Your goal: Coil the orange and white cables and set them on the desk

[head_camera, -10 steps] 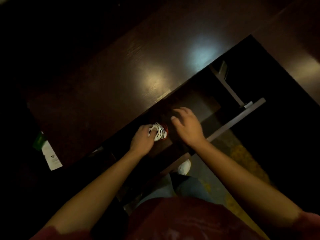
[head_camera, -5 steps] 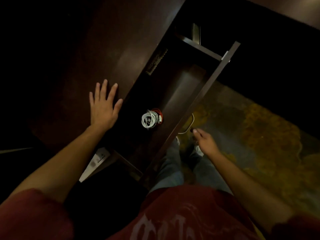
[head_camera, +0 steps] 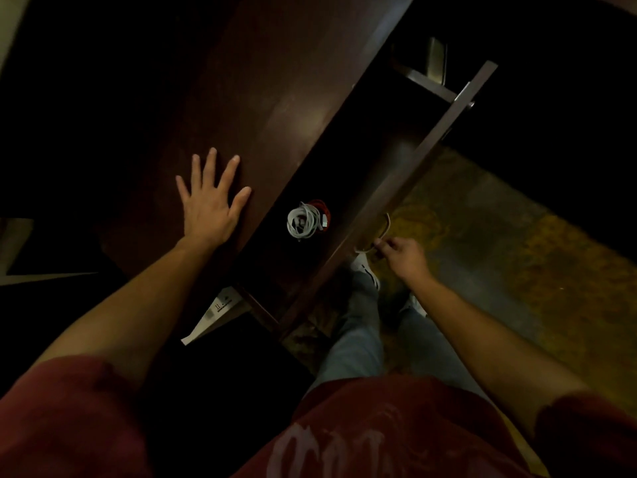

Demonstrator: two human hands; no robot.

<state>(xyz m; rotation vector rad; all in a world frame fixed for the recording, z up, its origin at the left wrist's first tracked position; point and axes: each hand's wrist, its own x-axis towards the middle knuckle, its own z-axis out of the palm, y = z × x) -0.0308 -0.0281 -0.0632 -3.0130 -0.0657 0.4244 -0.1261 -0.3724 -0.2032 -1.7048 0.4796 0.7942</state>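
Observation:
A coiled white cable (head_camera: 303, 220) lies in the open drawer (head_camera: 389, 188) of the dark wooden desk (head_camera: 262, 98), with a coiled orange cable (head_camera: 322, 208) partly under it. My left hand (head_camera: 208, 205) rests flat on the desk top, fingers spread, just left of the drawer. My right hand (head_camera: 401, 253) is at the drawer's front, its fingers curled round the metal handle (head_camera: 382, 232). Neither hand touches the cables.
The drawer front (head_camera: 424, 160) juts out over a patterned carpet (head_camera: 499, 243). My legs and white shoes (head_camera: 365, 270) stand below the drawer. A white paper (head_camera: 215, 310) lies under the desk's near corner. The surroundings are very dark.
My left hand let go of the cables in the drawer and moved flat onto the desk top. My right hand left the drawer and took hold of its handle.

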